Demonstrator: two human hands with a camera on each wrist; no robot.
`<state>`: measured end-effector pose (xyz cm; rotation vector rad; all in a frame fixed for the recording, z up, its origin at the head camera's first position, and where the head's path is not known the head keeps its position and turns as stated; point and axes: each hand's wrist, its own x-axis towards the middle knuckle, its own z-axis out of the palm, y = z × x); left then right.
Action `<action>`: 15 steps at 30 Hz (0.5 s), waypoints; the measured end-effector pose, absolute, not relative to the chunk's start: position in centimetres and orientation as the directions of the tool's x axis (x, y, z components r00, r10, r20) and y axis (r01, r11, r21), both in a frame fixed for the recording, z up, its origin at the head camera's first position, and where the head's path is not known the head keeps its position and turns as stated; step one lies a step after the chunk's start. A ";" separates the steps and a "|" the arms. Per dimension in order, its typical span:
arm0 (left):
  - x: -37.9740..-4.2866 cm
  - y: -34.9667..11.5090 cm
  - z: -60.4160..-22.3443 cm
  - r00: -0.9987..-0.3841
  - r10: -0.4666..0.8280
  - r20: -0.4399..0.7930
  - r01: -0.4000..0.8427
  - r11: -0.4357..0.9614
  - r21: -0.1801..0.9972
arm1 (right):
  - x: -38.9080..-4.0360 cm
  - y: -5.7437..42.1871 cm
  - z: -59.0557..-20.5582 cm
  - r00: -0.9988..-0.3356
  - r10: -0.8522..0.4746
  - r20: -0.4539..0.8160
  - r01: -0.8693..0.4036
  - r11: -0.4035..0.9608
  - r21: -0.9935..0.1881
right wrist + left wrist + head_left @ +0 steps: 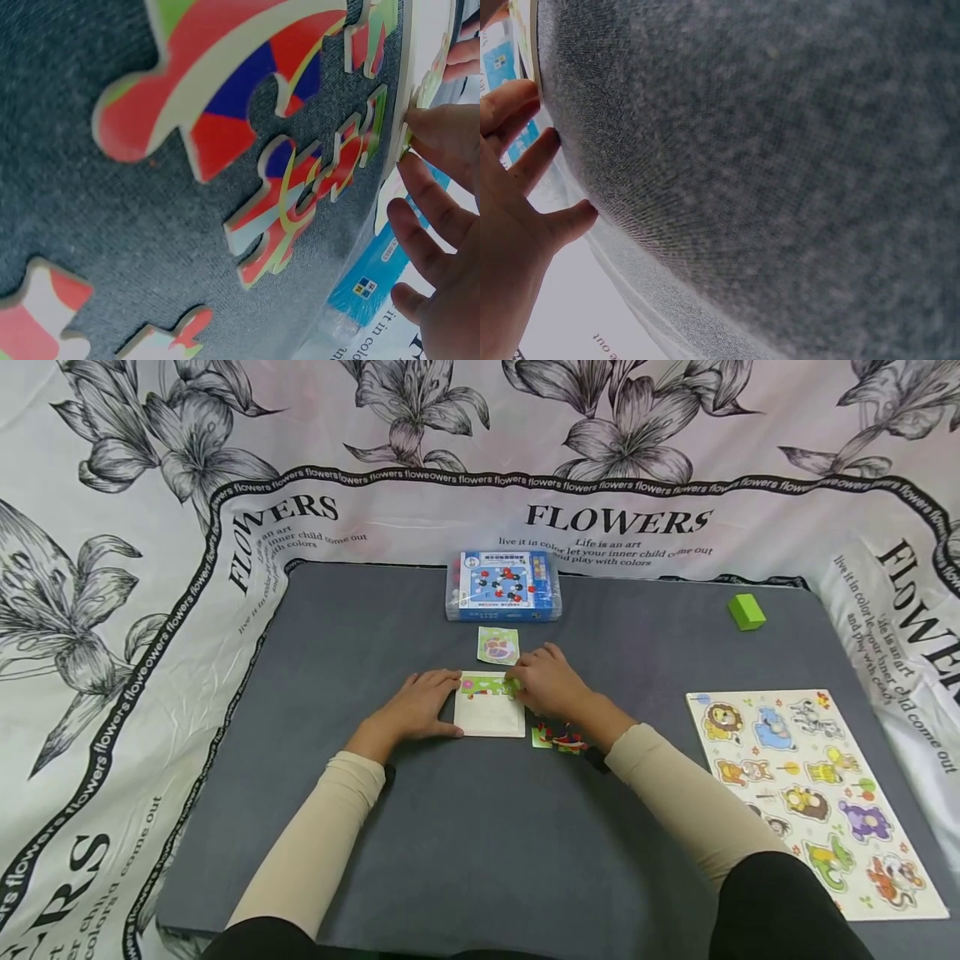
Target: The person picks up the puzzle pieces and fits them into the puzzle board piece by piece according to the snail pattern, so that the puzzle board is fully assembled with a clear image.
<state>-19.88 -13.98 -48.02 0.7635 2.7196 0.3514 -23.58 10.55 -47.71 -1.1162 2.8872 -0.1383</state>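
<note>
My left fingers (442,678) rest unclenched against the puzzle board (489,720) while my right fingers (433,199) pinch a green piece (512,688).

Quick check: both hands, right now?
Left hand: open, touching the pale tray along its left side.
Right hand: pinching a green puzzle piece at the tray's far right corner.

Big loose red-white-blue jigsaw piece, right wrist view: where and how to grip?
Probably pinch the jigsaw piece across its rounded knob, right hand from above. The knob juts out narrow, clear of other pieces; flat on the grey cloth, the piece offers only a thin edge.
</note>
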 end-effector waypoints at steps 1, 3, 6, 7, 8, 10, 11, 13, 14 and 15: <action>-19.9 -14.0 -48.0 -0.814 0.540 -0.213 0.469 0.828 0.306 | -23.6 10.5 -47.7 -0.742 -0.670 -0.010 -0.666 0.739 -0.101; -20.0 -14.0 -48.0 -0.813 0.540 -0.218 0.470 0.829 0.303 | -23.5 10.3 -47.6 -0.747 -0.665 -0.007 -0.660 0.743 -0.105; -20.0 -14.1 -48.0 -0.814 0.536 -0.224 0.465 0.832 0.301 | -23.5 10.0 -47.4 -0.762 -0.647 -0.006 -0.643 0.758 -0.113; -20.0 -14.1 -47.9 -0.814 0.536 -0.226 0.464 0.833 0.302 | -23.5 9.9 -47.3 -0.767 -0.642 -0.007 -0.637 0.763 -0.112; -20.0 -14.1 -47.9 -0.815 0.534 -0.226 0.462 0.833 0.303 | -23.5 9.9 -47.3 -0.770 -0.638 -0.006 -0.633 0.766 -0.112; -20.0 -14.1 -47.9 -0.816 0.534 -0.223 0.461 0.833 0.308 | -23.5 9.8 -47.1 -0.774 -0.633 -0.009 -0.629 0.770 -0.109; -20.0 -14.1 -47.9 -0.816 0.534 -0.222 0.460 0.832 0.310 | -23.5 9.7 -47.1 -0.774 -0.634 -0.011 -0.629 0.770 -0.106; -19.9 -14.1 -48.0 -0.815 0.535 -0.221 0.462 0.831 0.308 | -23.5 9.7 -47.1 -0.771 -0.637 -0.017 -0.632 0.768 -0.103; -19.9 -14.1 -48.1 -0.815 0.536 -0.222 0.464 0.831 0.307 | -23.5 9.7 -47.1 -0.770 -0.638 -0.024 -0.632 0.768 -0.104; -19.9 -14.0 -48.1 -0.813 0.537 -0.223 0.465 0.831 0.307 | -23.5 9.7 -47.1 -0.769 -0.639 -0.029 -0.633 0.767 -0.108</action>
